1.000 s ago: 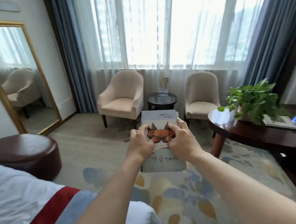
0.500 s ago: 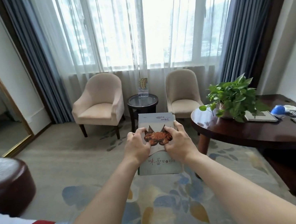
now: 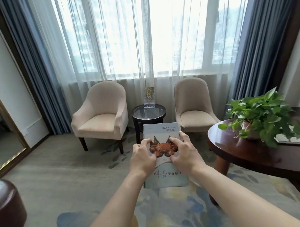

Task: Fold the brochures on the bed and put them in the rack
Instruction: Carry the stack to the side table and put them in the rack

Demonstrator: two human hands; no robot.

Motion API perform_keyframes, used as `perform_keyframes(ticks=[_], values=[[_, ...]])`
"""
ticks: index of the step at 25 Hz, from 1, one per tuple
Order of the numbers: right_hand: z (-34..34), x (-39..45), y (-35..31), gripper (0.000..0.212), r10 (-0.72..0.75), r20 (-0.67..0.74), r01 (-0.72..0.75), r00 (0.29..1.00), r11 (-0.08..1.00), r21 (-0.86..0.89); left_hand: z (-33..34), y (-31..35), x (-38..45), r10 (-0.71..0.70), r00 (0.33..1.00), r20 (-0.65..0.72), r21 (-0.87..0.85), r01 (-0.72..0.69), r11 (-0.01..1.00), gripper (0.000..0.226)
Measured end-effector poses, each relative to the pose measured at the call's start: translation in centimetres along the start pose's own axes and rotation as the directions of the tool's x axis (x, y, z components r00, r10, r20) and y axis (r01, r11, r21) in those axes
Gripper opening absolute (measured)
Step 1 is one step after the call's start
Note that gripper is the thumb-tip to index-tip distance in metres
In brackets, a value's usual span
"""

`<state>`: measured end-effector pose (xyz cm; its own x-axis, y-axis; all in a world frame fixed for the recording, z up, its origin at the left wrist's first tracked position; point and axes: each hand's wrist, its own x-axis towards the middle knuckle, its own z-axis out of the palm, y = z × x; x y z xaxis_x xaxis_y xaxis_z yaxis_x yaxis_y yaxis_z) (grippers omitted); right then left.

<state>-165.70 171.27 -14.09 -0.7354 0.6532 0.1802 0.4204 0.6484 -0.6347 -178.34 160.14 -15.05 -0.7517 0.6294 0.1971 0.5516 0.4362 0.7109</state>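
Both arms extend forward over the patterned carpet. The left hand and right hand hold the stack of brochures in mid-air, fingers curled over its front face on either side of the printed crab, thumbs hidden from view. The stack is upright, tilted slightly away. Beyond it stands a round side table between two beige armchairs; a clear rack with one brochure inside stands at the table's far edge, against the sheer curtain.
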Motion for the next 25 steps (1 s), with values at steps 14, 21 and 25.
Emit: perform_keyframes(ticks=[14, 21, 25], values=[[3.6, 24.6, 5.3, 0.064, -0.036, 0.053, 0.035, 0.998, 0.999, 0.028, 5.5, -2.4, 23.0, -0.051, 0.998, -0.043, 0.015, 0.052, 0.999, 0.052], [7.1, 36.4, 4.9, 0.063, -0.032, 0.063, 0.031, 0.997, 0.999, 0.028, 6.0, -6.0, 35.0, -0.067, 0.997, -0.038, 0.041, 0.068, 0.997, 0.053], [9.4, 43.1, 4.3, 0.063, -0.022, 0.052, 0.021, 0.998, 0.999, 0.034, 5.7, -8.3, 42.2, -0.042, 0.999, -0.022, 0.04, 0.042, 0.998, 0.054]])
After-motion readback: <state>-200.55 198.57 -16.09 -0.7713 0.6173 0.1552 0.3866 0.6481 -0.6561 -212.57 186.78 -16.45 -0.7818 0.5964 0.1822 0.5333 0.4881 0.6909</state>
